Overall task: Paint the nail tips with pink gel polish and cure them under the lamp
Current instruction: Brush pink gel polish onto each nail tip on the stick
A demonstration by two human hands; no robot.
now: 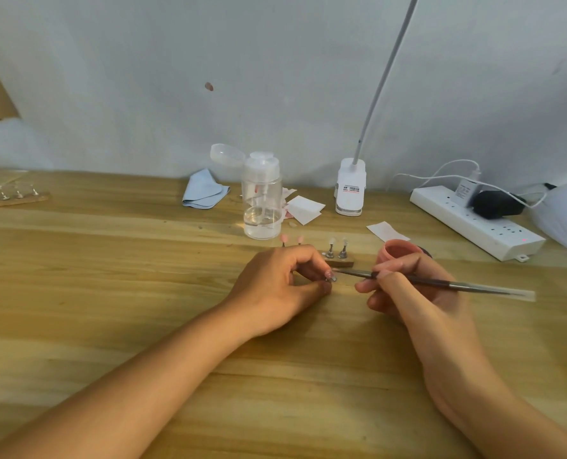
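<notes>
My left hand [277, 286] pinches a small metal nail stand with a nail tip [330, 276] between thumb and forefinger, low over the table. My right hand [404, 289] holds a thin gel brush [441, 282] like a pen, its point touching that tip. Behind my hands a wooden holder [340, 260] carries two clear tips [337, 243] on metal stands, and two pink tips [291, 239] stick up behind my left knuckles. An open pink gel pot [396, 251] stands behind my right hand. The white clip lamp [350, 187] stands at the back, its neck rising out of view.
A clear pump bottle [262, 200] with its lid flipped open stands behind the holder, a blue cloth [202, 188] to its left, paper wipes [303, 208] to its right. A white power strip [474, 221] with plugs lies at the right. Another stand rack [10, 195] sits far left.
</notes>
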